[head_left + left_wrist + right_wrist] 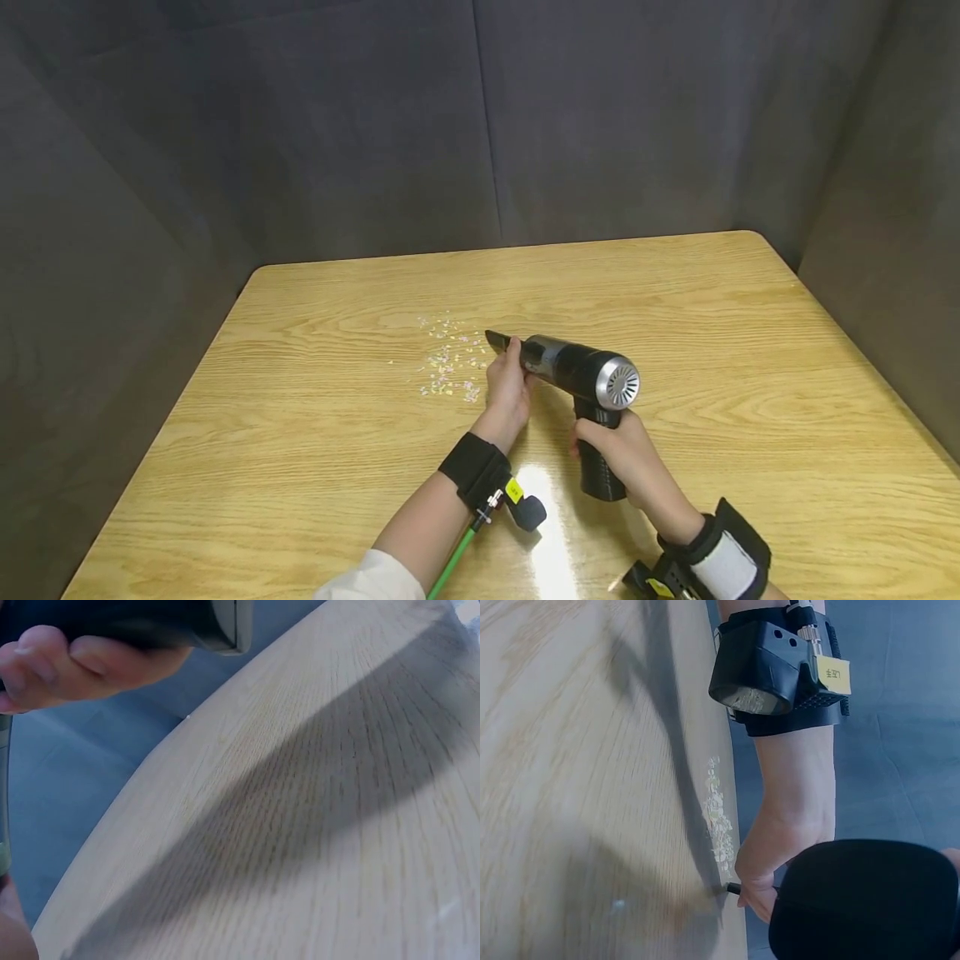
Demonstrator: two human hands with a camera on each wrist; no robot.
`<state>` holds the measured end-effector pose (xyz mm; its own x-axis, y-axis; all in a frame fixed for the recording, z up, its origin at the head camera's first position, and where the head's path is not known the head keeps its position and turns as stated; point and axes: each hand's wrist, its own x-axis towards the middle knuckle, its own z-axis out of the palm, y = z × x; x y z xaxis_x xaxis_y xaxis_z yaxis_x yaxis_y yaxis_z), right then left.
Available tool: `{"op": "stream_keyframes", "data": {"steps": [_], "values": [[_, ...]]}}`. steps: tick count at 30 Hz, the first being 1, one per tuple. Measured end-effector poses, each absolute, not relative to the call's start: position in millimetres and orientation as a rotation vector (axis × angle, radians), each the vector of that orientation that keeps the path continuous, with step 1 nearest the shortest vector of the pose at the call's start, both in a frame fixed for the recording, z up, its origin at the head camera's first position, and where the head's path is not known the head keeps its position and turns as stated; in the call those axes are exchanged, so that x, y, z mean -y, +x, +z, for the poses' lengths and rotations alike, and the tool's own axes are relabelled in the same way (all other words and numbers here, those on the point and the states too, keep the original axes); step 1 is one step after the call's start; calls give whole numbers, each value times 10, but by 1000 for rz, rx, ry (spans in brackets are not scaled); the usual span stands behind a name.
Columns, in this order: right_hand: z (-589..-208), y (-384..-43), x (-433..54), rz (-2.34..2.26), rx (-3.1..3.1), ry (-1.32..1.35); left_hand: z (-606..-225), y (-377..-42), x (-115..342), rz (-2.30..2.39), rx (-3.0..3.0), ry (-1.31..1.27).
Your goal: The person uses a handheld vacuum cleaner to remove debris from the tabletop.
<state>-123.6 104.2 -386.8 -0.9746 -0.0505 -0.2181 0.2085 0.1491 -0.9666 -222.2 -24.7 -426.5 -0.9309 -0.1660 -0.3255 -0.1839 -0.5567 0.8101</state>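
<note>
A black handheld vacuum cleaner [573, 367] with a silver vented rear end and a flat nozzle is held above the table, nozzle toward the far left. My right hand [618, 446] grips its handle; in the left wrist view, curled fingers wrap round that handle [150, 619]. My left hand [510, 387] holds the front part, close behind the nozzle [497, 340]. Small pale paper bits [450, 358] lie scattered on the wood just left of the nozzle. The right wrist view shows the handle's black base [866, 900] large, partly hiding the left hand [769, 874].
The wood-grain table [300, 467] has rounded far corners. Dark cloth [375, 125] hangs behind it and along both sides. Each wrist wears a strapped camera, and a green cable [453, 560] runs along the left forearm.
</note>
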Motion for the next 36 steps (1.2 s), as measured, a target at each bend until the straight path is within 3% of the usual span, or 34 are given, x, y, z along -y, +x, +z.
{"op": "stream_keyframes", "data": {"steps": [23, 36], "values": [[-3849, -1349, -933, -1923, -2233, 153, -4256, -2295, 348, 2710, -1500, -649], [-3822, -1208, -1130, -1781, -2287, 102, -4245, -2096, 248, 2714, -1437, -612]]}}
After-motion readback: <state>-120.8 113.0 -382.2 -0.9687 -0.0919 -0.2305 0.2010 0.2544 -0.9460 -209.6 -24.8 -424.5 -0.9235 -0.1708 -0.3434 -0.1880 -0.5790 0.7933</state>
